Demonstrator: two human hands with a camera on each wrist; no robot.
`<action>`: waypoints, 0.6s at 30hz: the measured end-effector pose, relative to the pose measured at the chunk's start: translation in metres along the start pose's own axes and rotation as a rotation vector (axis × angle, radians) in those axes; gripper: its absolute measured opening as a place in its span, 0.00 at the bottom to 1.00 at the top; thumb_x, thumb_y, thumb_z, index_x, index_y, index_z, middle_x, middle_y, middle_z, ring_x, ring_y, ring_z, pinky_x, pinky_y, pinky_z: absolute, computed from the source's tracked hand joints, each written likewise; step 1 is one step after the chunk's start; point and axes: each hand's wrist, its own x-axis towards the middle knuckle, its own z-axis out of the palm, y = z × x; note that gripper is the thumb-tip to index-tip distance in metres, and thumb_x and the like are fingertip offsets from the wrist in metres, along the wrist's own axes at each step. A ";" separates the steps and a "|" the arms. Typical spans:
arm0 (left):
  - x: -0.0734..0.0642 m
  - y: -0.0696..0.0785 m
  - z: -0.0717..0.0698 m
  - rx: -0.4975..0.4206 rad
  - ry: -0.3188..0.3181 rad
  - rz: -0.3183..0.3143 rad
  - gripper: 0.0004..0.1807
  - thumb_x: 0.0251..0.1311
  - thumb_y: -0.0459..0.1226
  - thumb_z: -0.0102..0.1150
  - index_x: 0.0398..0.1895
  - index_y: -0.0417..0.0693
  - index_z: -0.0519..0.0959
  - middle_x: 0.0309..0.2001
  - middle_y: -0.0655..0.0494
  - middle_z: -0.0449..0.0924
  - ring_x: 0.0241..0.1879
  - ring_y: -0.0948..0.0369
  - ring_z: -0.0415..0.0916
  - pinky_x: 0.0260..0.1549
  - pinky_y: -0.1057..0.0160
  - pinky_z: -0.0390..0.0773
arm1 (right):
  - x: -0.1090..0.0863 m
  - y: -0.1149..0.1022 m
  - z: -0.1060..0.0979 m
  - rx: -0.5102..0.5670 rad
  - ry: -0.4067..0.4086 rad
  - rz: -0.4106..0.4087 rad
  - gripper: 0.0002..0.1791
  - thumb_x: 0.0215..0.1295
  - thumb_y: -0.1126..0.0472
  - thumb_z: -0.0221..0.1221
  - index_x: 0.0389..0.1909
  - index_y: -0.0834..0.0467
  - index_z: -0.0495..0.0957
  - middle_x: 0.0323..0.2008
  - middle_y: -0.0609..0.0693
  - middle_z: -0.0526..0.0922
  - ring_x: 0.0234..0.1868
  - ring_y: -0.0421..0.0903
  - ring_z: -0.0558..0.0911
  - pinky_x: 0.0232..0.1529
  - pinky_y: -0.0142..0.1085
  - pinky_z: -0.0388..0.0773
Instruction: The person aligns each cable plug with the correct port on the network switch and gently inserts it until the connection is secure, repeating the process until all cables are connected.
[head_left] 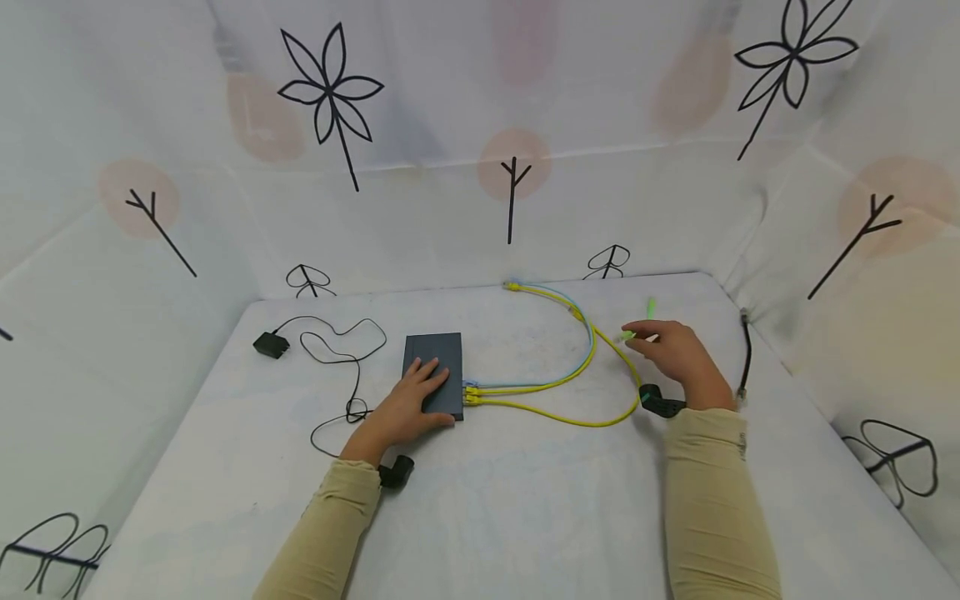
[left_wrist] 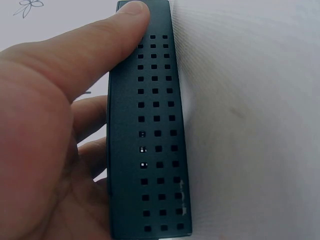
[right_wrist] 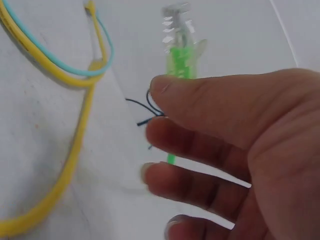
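Observation:
A dark grey network switch (head_left: 447,350) lies flat on the table, cables plugged into its right side. My left hand (head_left: 408,407) rests on it, fingers spread over the top. The thumb (left_wrist: 95,45) presses along its vented side (left_wrist: 160,120) in the left wrist view. My right hand (head_left: 671,350) is raised at the right, pinching a green network cable (head_left: 627,335) between thumb and fingers. Its clear plug (right_wrist: 177,22) with a green boot points away from the thumb in the right wrist view. Part of the cable is hidden behind the fingers.
Yellow cables (head_left: 585,423) and a light blue cable (head_left: 588,333) loop out from the switch. A black power adapter (head_left: 271,344) with a tangled thin cord (head_left: 352,358) lies at the left. Near the right table edge is a short black cable (head_left: 747,354). Patterned white cloth (head_left: 420,217) surrounds the table.

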 end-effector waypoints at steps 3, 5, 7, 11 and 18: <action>0.000 0.001 0.000 0.001 0.004 0.006 0.46 0.56 0.57 0.64 0.76 0.59 0.55 0.79 0.57 0.43 0.78 0.49 0.31 0.71 0.39 0.52 | 0.003 -0.007 0.004 -0.044 0.061 -0.029 0.21 0.70 0.51 0.55 0.60 0.55 0.77 0.52 0.60 0.76 0.44 0.55 0.76 0.38 0.43 0.73; -0.001 0.001 -0.001 -0.009 0.008 0.014 0.46 0.57 0.56 0.64 0.76 0.57 0.56 0.79 0.56 0.43 0.78 0.48 0.31 0.70 0.39 0.52 | 0.005 -0.011 0.007 -0.057 0.096 -0.040 0.21 0.69 0.52 0.57 0.59 0.56 0.78 0.53 0.60 0.73 0.43 0.53 0.74 0.37 0.42 0.72; -0.002 0.002 -0.002 -0.020 0.011 0.026 0.45 0.57 0.55 0.64 0.75 0.55 0.57 0.79 0.54 0.44 0.78 0.47 0.32 0.70 0.38 0.53 | 0.006 -0.015 0.009 -0.053 0.117 -0.049 0.20 0.69 0.53 0.57 0.58 0.57 0.79 0.56 0.59 0.72 0.44 0.53 0.74 0.38 0.43 0.72; -0.003 0.004 -0.004 -0.025 0.010 0.032 0.45 0.57 0.54 0.65 0.75 0.54 0.57 0.78 0.53 0.44 0.78 0.46 0.32 0.70 0.38 0.53 | 0.007 -0.018 0.012 -0.046 0.139 -0.081 0.19 0.70 0.54 0.57 0.57 0.57 0.79 0.59 0.58 0.75 0.46 0.54 0.76 0.40 0.44 0.73; -0.001 0.002 -0.002 -0.013 0.001 0.014 0.46 0.57 0.56 0.64 0.76 0.57 0.55 0.79 0.56 0.43 0.78 0.49 0.31 0.71 0.39 0.53 | 0.009 -0.025 0.018 0.026 0.170 -0.105 0.19 0.69 0.54 0.58 0.58 0.51 0.78 0.53 0.54 0.81 0.47 0.53 0.78 0.41 0.43 0.73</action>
